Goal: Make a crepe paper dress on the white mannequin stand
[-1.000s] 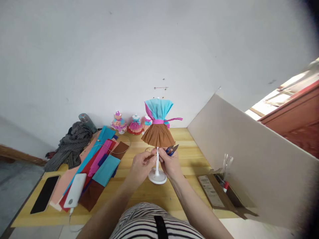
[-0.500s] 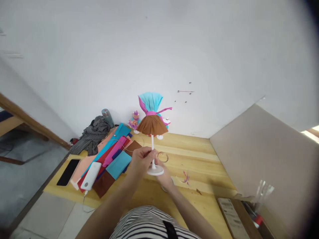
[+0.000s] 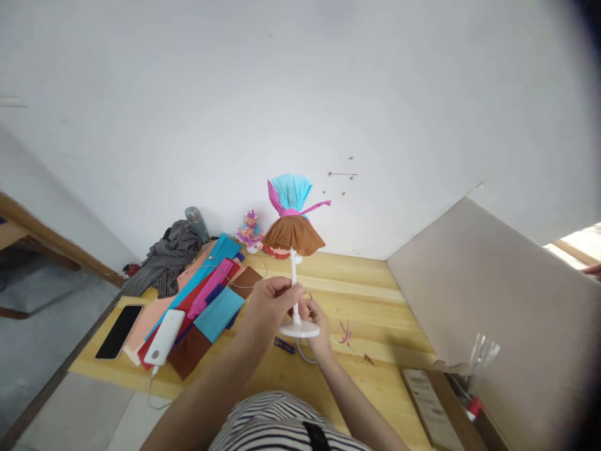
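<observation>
My left hand (image 3: 270, 308) pinches the stem of a white plastic stand (image 3: 294, 269) with thumb and fingers. Its round base hangs just below the fingers, above the table. My right hand (image 3: 319, 329) is behind the base, its curled fingers at the lower stem, partly hidden. On top of the stand sits a small doll dress (image 3: 293, 232) with a brown pleated skirt, a light blue fanned upper part and a pink tie around the waist. One pink end sticks out to the right. Behind it stands a small decorated figure (image 3: 250, 228) in pink, peach and blue.
Coloured fabric pieces (image 3: 218, 313) lie on the left of the wooden table (image 3: 370, 294), with a white power bank (image 3: 165, 337), a phone (image 3: 119, 332), striped cloth (image 3: 169, 257) and a flask (image 3: 196, 222). A blue cutter (image 3: 284, 345) lies below the stand. A box (image 3: 432, 401) is at the right.
The stand and dress have shifted slightly right and down in view. My right hand's fingers have come up beside the stem. The blue cutter has come into sight.
</observation>
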`<state>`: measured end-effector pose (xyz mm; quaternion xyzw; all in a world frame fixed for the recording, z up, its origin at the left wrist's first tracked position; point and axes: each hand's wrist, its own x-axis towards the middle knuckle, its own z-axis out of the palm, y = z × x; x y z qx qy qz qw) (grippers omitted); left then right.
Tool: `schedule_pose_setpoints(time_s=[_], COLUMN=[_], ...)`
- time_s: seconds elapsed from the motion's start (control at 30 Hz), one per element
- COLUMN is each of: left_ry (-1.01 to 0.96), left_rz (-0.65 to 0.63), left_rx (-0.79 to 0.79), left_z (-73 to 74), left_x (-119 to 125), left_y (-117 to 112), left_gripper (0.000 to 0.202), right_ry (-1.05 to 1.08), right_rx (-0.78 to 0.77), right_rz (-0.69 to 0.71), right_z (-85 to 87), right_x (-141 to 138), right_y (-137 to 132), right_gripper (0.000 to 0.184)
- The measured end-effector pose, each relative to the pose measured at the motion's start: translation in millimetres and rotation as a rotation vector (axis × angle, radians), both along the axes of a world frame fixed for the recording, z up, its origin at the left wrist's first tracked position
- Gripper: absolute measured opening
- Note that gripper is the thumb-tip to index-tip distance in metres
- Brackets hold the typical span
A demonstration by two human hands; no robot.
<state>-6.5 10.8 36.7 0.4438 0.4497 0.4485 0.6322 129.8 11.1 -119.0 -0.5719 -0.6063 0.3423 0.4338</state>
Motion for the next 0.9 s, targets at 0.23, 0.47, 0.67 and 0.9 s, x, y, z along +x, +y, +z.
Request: schedule_pose_setpoints(time_s=[0.23,0.47,0.67,0.9], left_ry=[0.078,0.26,0.158,-0.311], left_rz=[-0.036,-0.112,0.167,0.125], left_rx=[0.098,0.145,0.197,-0.192], left_z=[1.7,-4.0,-6.6,-1.5], left_x=[11,7,-11,6], left_y=[-2,-6,0,6], left_gripper=[0.028,0.023,0.029,0.025], right_ry=[0.449,0.748,0.693,0.577], right_rx=[0.091,-0.266,-0.199,-0.191], right_rz=[0.001,0.22,0.154,0.232], right_z=[123.9,144.4,144.6,145.9], right_x=[10,-4,-4,-15], right_y=[8,11,1,-9], right_gripper=[0.026,0.03,0.027,0.036])
